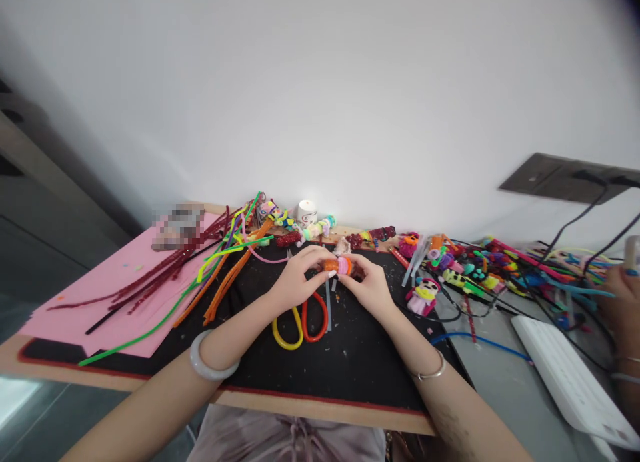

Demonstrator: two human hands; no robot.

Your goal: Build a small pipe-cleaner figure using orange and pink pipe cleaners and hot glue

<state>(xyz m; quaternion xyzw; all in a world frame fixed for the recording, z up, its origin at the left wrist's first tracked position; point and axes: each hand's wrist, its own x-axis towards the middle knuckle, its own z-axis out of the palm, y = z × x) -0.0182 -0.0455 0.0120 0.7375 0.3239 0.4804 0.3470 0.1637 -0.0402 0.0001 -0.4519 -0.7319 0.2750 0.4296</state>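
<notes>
Both my hands meet over a black mat (350, 362). My left hand (297, 279) and my right hand (370, 285) together pinch a small roll of orange and pink pipe cleaner (339, 266). Just under them lie scissors (300, 322) with one yellow and one red-orange handle loop. A pale bangle sits on my left wrist and a thin bracelet on my right. Long pipe cleaners (220, 275) in green, orange, dark red and purple fan out to the left of my left hand.
Pink paper sheets (95, 302) cover the left end of the board. Small pipe-cleaner dolls (423, 295) and a tangle of bright pieces (480, 262) lie to the right. A white keyboard (570, 375), dark cables and another person's hand (623, 289) occupy the far right. A white tape roll (307, 213) stands by the wall.
</notes>
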